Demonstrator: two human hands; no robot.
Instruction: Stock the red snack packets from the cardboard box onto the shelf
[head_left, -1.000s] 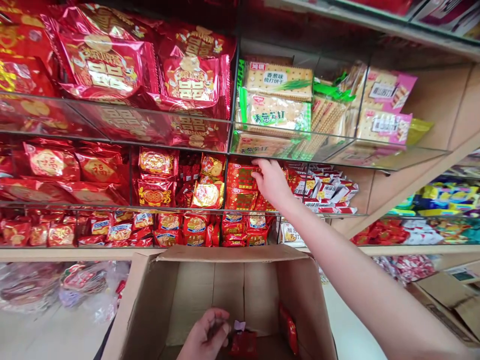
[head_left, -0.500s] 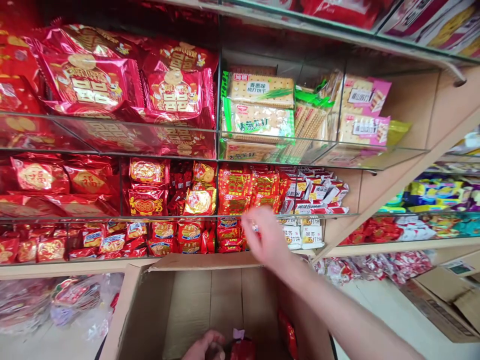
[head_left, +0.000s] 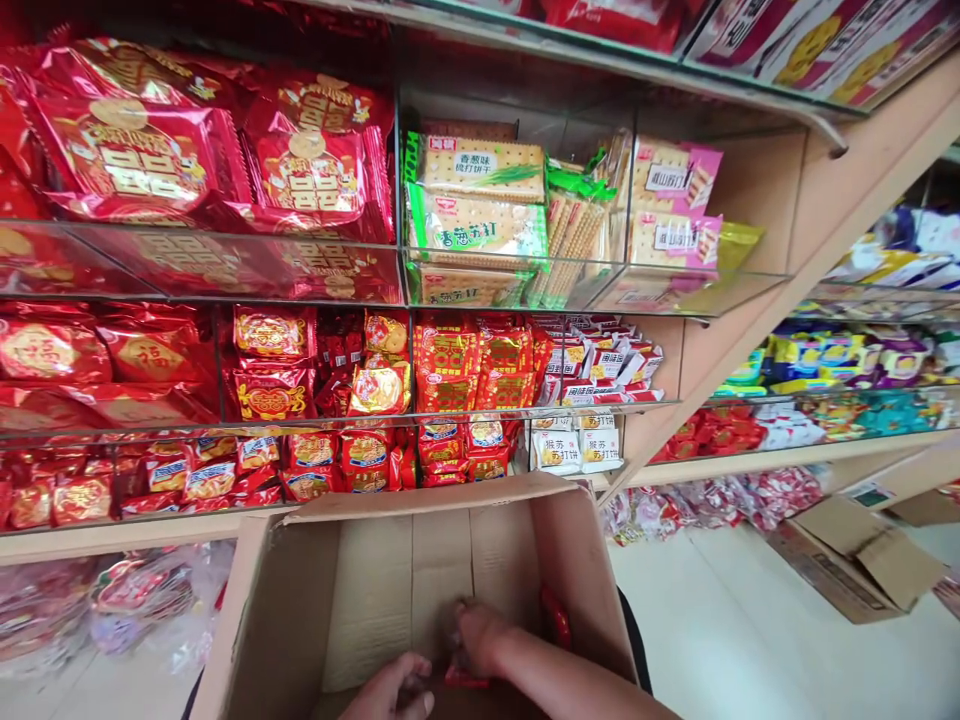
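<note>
Shop shelves (head_left: 525,410) with clear dividers filled the wall beyond both hands, stacked with red foil snack packs (head_left: 127,160) to the upper left and green-edged cracker packs (head_left: 480,230) straight above. A pale floor (head_left: 735,630) stretched away to the right of the hands, with a flattened carton (head_left: 855,555) lying on it.

Below the shelves stood an open cardboard box (head_left: 360,600), its far flap raised, and both hands were down inside it. The right hand (head_left: 480,632) came in from the lower right on a bare forearm, wrist bent and fingers curled downward onto a red packet (head_left: 463,675). The fingers were blurred, so I could not tell whether they were grasping it or merely resting on it. The left hand (head_left: 390,692) sat just to the left of the packet at the bottom edge of the view, loosely curled with the thumb across. I could not tell whether it was grasping anything.

The red packet lay low in the box between the two hands, mostly covered. Only its lower edge showed, running roughly from one hand to the other, and which way it pointed could not be told. A second red pack (head_left: 555,615) stood just right of the right hand, its long axis nearly upright against the box wall.
</note>
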